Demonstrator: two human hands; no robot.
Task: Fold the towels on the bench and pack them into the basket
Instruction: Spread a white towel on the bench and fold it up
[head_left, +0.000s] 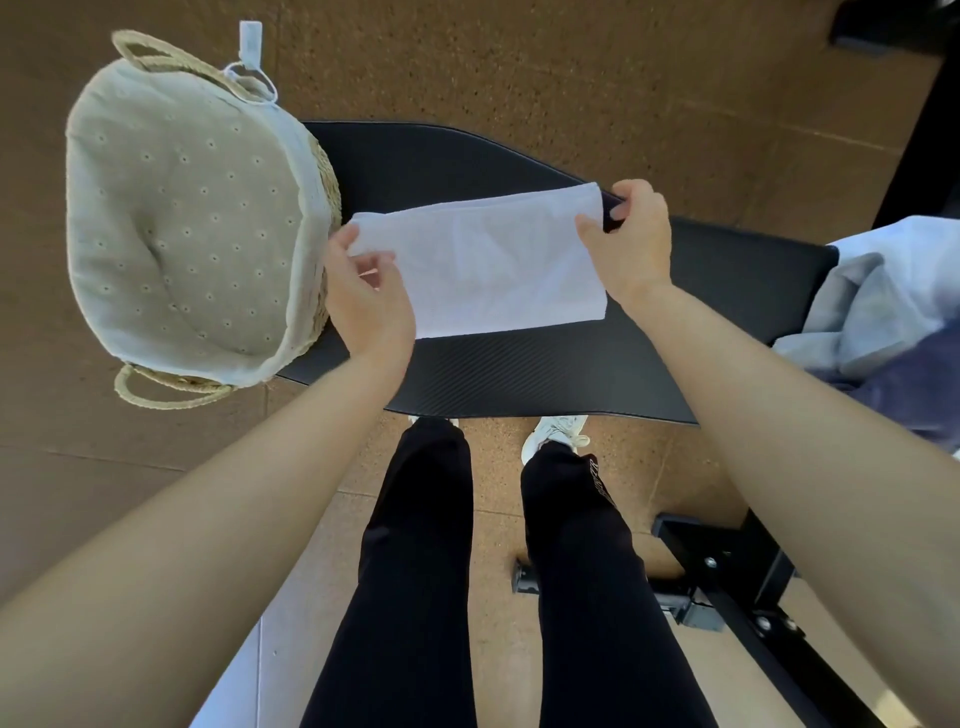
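towel (488, 260) long axis left-right over tabletop (519, 374) | I see left grip (371, 299) pinching its left end, right grip (631, 244) clutching its right end | basket (327, 171) just beside left grip

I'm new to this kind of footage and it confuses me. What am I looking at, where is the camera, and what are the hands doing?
There is no machine here. A person wears one wide-angle camera on the head, so you look down along their own arms, with their legs in black trousers below. The black padded surface is a bench. The left hand and right hand each hold one end of a white towel, stretched between them over the bench. At the bench's left end is a woven basket with a beige cloth lining and no towels in it. At the right end lies a pile of unfolded towels.
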